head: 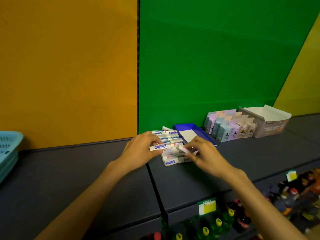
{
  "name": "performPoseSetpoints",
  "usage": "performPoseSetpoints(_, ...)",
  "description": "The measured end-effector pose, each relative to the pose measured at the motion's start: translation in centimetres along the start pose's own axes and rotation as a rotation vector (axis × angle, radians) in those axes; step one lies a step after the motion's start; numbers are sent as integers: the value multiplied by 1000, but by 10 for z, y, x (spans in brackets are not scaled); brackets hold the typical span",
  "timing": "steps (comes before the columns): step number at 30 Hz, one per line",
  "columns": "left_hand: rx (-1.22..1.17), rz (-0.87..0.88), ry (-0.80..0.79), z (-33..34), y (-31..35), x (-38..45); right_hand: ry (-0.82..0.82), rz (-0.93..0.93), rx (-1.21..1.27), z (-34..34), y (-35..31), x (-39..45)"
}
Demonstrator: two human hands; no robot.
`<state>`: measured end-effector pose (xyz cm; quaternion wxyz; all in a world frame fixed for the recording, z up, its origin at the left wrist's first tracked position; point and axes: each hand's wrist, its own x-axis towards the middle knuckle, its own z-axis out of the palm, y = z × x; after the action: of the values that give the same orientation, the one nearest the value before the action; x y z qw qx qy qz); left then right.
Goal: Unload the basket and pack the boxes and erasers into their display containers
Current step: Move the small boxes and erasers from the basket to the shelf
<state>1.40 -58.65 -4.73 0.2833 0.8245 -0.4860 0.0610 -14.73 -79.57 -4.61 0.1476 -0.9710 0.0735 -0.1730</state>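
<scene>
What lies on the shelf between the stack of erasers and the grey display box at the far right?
In the head view, the blue tray with a white box inside sits beside the erasers, then a cluster of pastel boxes stands before the grey display box.

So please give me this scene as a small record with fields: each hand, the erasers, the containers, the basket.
left hand: pinches one white eraser with blue label
right hand: pinches another white eraser
eraser pile: white wrapped erasers stacked on the dark grey shelf top, between the hands
blue cardboard tray: behind the pile, partly hidden
pastel boxes: upright rows, right of the tray
grey display carton: open, far right
light blue plastic basket: left edge, contents not visible
</scene>
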Motion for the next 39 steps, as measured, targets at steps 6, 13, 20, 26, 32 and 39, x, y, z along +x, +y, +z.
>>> performPoseSetpoints(6, 69, -76, -13, 24, 1, 35, -31, -59, -200, 5, 21, 57)
performPoseSetpoints(13, 166, -132, -36, 42, -3, 55, -99, -135, -296, 16, 38, 94)
performPoseSetpoints(20, 205, -156, -49, 54, 2, 60, -115, -187, -265, 26, 53, 103)
performPoseSetpoints(26, 249, -193, -73, 59, 8, 65, -139, -213, -210, 20, 58, 105)
performPoseSetpoints(32, 266, -262, -64, 57, 12, 60, -150, -248, -106, 13, 58, 98)
performPoseSetpoints(39, 355, -357, 70, 17, 27, 25, -109, -390, 31, 13, 24, 90)
